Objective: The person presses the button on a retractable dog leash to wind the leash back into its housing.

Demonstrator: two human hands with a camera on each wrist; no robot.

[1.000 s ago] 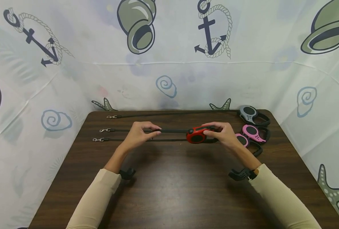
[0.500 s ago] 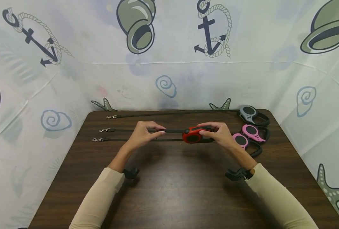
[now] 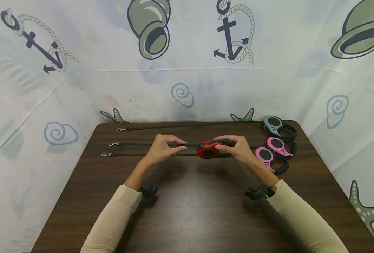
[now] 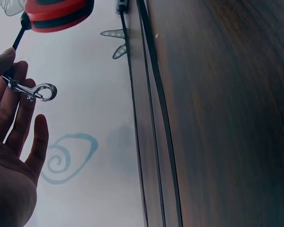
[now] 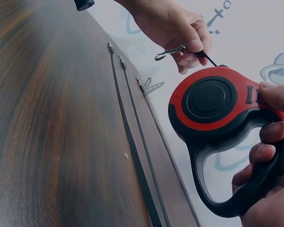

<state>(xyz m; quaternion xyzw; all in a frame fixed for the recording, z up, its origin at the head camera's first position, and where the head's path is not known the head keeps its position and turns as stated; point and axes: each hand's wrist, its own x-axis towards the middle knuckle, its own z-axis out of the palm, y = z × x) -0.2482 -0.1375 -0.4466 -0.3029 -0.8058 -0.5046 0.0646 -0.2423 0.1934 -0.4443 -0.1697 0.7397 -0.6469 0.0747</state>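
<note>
My right hand (image 3: 238,150) grips the black loop handle of a red-and-black retractable dog leash (image 3: 207,150), raised over the table. In the right wrist view, fingers wrap the handle while the thumb (image 5: 278,98) lies on the upper grip by the button. Facing it, my left hand (image 3: 163,150) pinches the short black cord (image 4: 19,40) close to its silver snap hook (image 4: 43,91), between thumb and index finger. The other left fingers spread loosely, as the left wrist view shows. A short stretch of cord runs from those fingertips to the leash casing.
Two pink retractable leashes (image 3: 264,155) lie at the right, their cords stretched leftward to silver hooks (image 3: 107,154). Behind them, a grey leash (image 3: 273,122) lies likewise along the back edge of the brown table (image 3: 187,211). A patterned cloth (image 3: 205,95) surrounds the back and sides.
My hands have drawn closer together: the left moved right, the right moved left with the red leash. The cord between them has become shorter. The leashes on the table stay put.
</note>
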